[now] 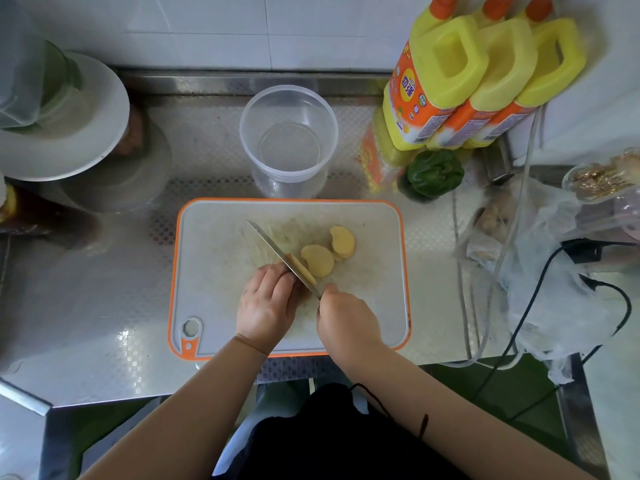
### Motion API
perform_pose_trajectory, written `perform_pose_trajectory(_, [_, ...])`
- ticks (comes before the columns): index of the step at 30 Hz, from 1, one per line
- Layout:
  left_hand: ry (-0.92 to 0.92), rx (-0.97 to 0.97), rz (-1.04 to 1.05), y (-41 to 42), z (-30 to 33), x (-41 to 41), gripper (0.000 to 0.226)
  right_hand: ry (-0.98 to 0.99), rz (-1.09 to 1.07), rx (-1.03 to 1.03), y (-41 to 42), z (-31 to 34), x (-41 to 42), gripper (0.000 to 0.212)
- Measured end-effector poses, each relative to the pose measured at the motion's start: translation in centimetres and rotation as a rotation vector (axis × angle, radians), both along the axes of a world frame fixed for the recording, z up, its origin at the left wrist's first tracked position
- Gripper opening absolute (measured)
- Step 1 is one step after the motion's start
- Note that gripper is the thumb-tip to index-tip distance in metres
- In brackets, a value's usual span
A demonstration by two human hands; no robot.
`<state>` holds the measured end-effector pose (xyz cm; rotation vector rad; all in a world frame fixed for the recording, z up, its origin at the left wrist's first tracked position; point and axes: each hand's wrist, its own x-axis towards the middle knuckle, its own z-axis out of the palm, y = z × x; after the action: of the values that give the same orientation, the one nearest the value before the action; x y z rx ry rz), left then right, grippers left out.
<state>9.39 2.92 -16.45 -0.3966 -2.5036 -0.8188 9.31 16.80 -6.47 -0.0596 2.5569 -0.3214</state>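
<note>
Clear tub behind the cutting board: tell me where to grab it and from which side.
Probably pinch the near rim of the clear tub, thumb outside and fingers inside, coming down from the cutting board side. It stands upright, mouth open, nothing visible inside, and the yellow bottles crowd its right.

The scene is lit brightly and evenly by soft light from above. Pale glare is spread on the steel counter [114, 323] at 8 o'clock, and a dull sheen is carried by the knife [273, 252]. A faint shadow is cast on the cutting board [214, 271] beside the left hand [266, 306]. Wide-angle bending is noticed at the edges: the yellow bottles [450, 81] at 1 o'clock are leaned inward. The plate [86, 116] at 10 o'clock is blurred.
</note>
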Motion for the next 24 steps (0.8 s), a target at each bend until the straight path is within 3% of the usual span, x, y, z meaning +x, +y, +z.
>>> perform_pose_trajectory(24, [-0.053,0.001,0.016,-0.3,0.8,0.3,0.009,-0.089,-0.133,-0.102,1.3,-4.3,-1.6,0.015])
